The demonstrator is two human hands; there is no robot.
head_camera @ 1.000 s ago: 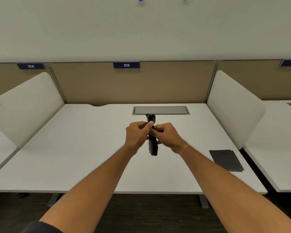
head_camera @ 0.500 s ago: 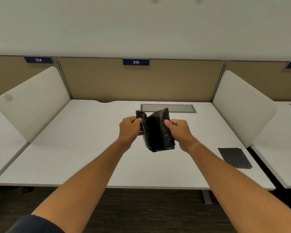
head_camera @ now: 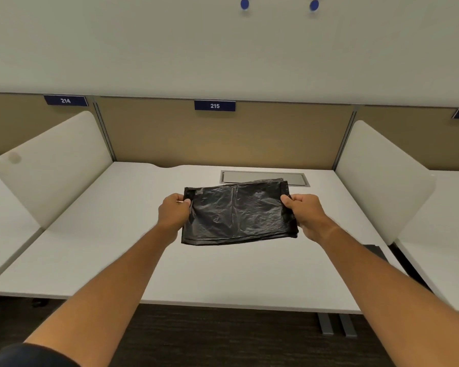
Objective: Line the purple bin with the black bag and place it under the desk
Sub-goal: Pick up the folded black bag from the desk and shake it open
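Observation:
The black bag (head_camera: 237, 211) is a folded plastic rectangle, held flat and stretched wide above the white desk (head_camera: 117, 250). My left hand (head_camera: 173, 213) pinches its left edge and my right hand (head_camera: 304, 214) grips its right edge. The bag still shows fold creases, one down its middle. No purple bin is in view.
A grey cable hatch (head_camera: 265, 178) is set into the desk behind the bag. White side dividers (head_camera: 56, 165) (head_camera: 382, 178) flank the desk, with a tan back panel labelled 215 (head_camera: 214, 105). A dark flat sheet (head_camera: 375, 251) lies at the right edge, mostly behind my forearm. Dark floor lies below.
My hands have moved apart and the bag has unfolded from a narrow bundle into a wide flat rectangle. The view has shifted closer to the desk.

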